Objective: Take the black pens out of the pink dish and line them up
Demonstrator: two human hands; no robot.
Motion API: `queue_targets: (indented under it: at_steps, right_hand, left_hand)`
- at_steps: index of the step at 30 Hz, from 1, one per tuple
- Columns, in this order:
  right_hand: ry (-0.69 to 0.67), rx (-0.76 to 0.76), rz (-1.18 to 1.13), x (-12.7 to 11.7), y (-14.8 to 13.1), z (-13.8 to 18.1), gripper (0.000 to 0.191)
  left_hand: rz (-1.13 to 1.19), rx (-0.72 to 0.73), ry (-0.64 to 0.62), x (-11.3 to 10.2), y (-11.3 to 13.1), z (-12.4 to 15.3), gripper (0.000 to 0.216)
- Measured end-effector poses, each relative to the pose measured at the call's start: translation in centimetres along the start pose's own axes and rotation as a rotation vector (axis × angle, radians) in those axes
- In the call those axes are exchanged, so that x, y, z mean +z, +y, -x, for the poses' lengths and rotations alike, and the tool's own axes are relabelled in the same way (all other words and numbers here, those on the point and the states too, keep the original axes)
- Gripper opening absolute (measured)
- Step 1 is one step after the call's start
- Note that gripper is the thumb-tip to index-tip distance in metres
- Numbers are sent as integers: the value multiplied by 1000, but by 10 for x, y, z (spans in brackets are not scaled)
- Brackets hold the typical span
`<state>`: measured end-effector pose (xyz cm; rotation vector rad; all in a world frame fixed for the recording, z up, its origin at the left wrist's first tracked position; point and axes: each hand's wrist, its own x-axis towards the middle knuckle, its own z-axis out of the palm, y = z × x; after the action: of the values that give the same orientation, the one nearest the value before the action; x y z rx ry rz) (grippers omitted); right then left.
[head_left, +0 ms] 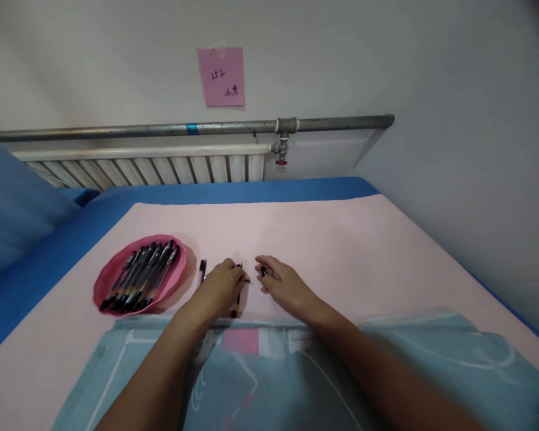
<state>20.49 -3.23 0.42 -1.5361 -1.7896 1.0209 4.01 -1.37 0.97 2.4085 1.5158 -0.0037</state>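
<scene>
At the near middle of the pink tabletop [341, 251], both hands work close together, slightly apart from each other. The left hand [223, 281] has its fingers bent and bunched over a pen [238, 300], which points toward the near edge; a small dark tip [247, 281] protrudes beside the fingertips. Whether these fingers grip the pen or only cover it cannot be told. The right hand [288, 287] is partly curled, with a short black piece [263, 271] held between thumb and fingers. A second pen [202, 269] lies just left of the left hand, partly hidden by it. Farther left, a pink bowl [180, 272] contains many black-capped pens [141, 275], laid roughly parallel.
</scene>
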Motion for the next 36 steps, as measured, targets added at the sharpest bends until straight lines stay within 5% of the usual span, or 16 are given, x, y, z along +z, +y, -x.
queue_targets:
  at_steps: [7,15,36]
  right_hand:
    - [48,-247,345,7,9,6,33]
    - [16,-262,480,10,10,7,16]
    - [-20,-254,481,16,6,10,11]
  left_hand:
    - [19,16,1,2,-1,0,27]
    - [40,-10,-23,2,-1,-2,28]
    - [147,-2,16,-1,-3,2,20]
